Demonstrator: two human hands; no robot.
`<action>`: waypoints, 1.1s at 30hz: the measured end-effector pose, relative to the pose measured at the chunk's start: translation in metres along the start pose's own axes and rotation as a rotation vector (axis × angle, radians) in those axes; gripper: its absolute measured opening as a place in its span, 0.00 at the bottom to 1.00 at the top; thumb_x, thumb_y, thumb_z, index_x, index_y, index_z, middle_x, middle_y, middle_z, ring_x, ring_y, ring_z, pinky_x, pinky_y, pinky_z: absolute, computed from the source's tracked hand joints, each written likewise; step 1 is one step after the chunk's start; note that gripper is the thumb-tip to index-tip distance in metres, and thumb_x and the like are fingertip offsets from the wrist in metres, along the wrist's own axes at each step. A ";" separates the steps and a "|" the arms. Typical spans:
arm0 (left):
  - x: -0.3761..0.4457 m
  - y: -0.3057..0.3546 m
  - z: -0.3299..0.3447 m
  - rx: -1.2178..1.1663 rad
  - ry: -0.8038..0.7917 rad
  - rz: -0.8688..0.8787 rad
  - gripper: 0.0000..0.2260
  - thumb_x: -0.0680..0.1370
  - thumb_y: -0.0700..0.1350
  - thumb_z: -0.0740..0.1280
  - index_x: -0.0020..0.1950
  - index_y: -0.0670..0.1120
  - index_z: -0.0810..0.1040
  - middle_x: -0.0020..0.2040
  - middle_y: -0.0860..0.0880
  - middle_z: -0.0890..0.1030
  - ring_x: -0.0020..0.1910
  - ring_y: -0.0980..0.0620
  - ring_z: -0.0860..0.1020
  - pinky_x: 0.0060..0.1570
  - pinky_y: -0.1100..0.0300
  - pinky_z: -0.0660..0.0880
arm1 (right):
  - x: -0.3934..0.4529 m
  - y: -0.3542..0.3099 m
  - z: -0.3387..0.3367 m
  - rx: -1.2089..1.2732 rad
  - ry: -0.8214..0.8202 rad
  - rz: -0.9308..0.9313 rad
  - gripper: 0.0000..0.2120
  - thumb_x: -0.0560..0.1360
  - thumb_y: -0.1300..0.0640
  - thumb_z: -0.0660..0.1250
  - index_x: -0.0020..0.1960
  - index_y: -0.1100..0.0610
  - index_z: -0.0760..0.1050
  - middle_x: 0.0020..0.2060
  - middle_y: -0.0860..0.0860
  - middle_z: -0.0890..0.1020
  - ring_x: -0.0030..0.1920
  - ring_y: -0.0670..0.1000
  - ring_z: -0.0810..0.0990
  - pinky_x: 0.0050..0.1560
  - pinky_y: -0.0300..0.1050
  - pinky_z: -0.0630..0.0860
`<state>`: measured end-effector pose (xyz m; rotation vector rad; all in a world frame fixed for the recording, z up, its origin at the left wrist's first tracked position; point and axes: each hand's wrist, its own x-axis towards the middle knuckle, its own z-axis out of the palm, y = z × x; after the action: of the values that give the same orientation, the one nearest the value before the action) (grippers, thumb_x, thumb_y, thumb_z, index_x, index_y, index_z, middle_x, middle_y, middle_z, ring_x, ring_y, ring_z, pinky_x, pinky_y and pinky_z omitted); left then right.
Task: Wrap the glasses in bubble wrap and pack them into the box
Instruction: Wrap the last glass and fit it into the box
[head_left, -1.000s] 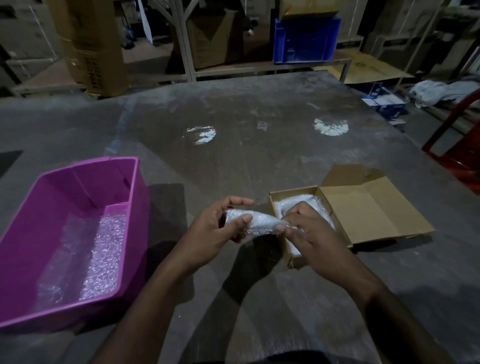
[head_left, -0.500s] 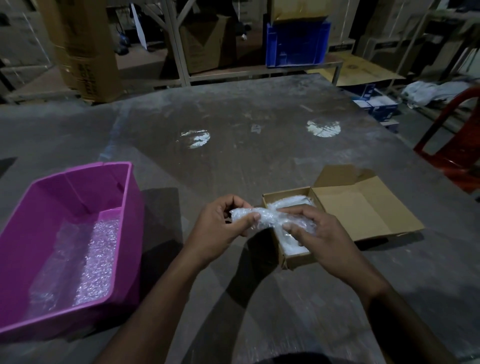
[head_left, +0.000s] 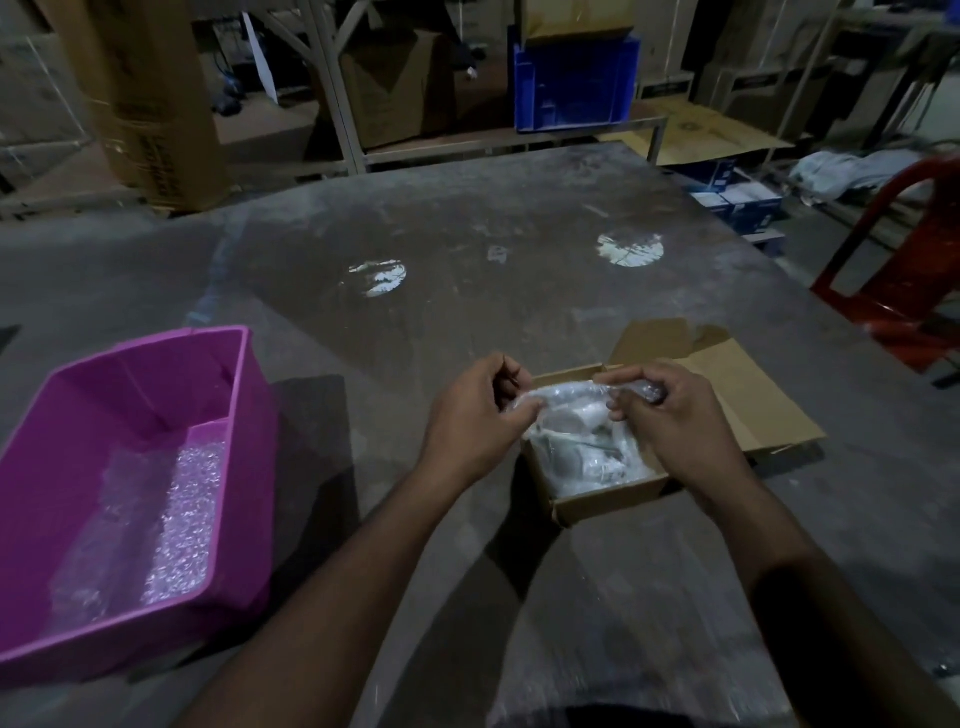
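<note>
A small open cardboard box (head_left: 608, 499) stands on the grey table with its lid (head_left: 748, 395) folded out to the right. Bubble-wrapped white pieces fill its inside. Over the box's far edge I hold a bubble-wrapped bundle (head_left: 569, 397). My left hand (head_left: 478, 415) pinches its left end and my right hand (head_left: 670, 415) grips its right end. What is inside the wrap is hidden.
A pink plastic bin (head_left: 249, 467) with loose bubble wrap (head_left: 176, 525) in it sits at the left. A red chair (head_left: 893, 270) stands past the table's right edge. Shelving, cardboard cartons and a blue crate (head_left: 574, 83) line the back.
Both hands have carried the wrapped bundle from in front of the box's left side to over the box. My right hand has shifted to the bundle's right end.
</note>
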<state>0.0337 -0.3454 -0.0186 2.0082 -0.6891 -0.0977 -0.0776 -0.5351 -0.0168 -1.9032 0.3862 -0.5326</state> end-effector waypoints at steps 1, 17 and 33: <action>0.004 0.002 0.006 0.016 0.017 0.010 0.06 0.73 0.47 0.75 0.45 0.52 0.79 0.38 0.54 0.82 0.36 0.54 0.80 0.41 0.48 0.80 | 0.002 0.000 -0.001 -0.001 0.015 0.007 0.12 0.77 0.66 0.69 0.47 0.50 0.85 0.50 0.50 0.84 0.38 0.45 0.85 0.42 0.34 0.79; 0.017 0.005 0.031 0.228 -0.095 -0.022 0.15 0.69 0.60 0.78 0.46 0.52 0.82 0.36 0.56 0.82 0.34 0.59 0.78 0.38 0.57 0.76 | 0.007 0.003 -0.007 0.091 0.070 0.055 0.08 0.74 0.64 0.75 0.49 0.52 0.82 0.43 0.48 0.86 0.42 0.48 0.87 0.46 0.47 0.83; 0.020 0.002 0.043 -0.440 -0.172 -0.265 0.16 0.78 0.31 0.67 0.58 0.49 0.73 0.56 0.42 0.78 0.39 0.49 0.83 0.40 0.56 0.82 | 0.008 0.017 0.009 -0.013 -0.100 0.056 0.08 0.73 0.65 0.76 0.46 0.53 0.81 0.43 0.46 0.85 0.45 0.48 0.84 0.44 0.41 0.81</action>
<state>0.0352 -0.3900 -0.0354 1.6643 -0.4547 -0.5380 -0.0661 -0.5389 -0.0340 -1.9179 0.3771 -0.3968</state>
